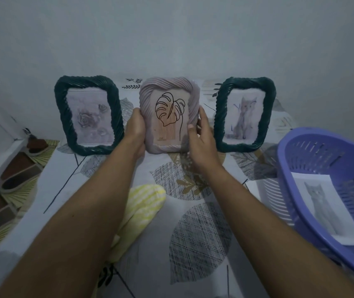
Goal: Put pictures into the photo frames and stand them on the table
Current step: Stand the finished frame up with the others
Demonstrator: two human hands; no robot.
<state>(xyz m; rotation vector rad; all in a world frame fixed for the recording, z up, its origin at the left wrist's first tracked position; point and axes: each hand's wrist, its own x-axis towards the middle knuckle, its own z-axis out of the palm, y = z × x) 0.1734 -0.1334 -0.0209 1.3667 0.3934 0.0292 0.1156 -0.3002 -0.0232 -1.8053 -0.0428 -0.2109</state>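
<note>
1. The pink frame (167, 82) stands tall, its long side going up and down. Its leaf drawing (169, 112) faces the person.
2. The left hand (136, 127) holds its left edge and the right hand (201, 138) holds its right edge. Each grip is curled round the frame, which sits between them.
3. I cannot tell if its bottom touches the worktop (193, 233).
4. It is between the green rose frame (61, 108) and the green cat frame (268, 112). Both stand near the wall (171, 39).
5. A yellow cloth (143, 203) lies under the left arm.
6. A blue basket (290, 179) on the right holds a cat picture (322, 203).
</note>
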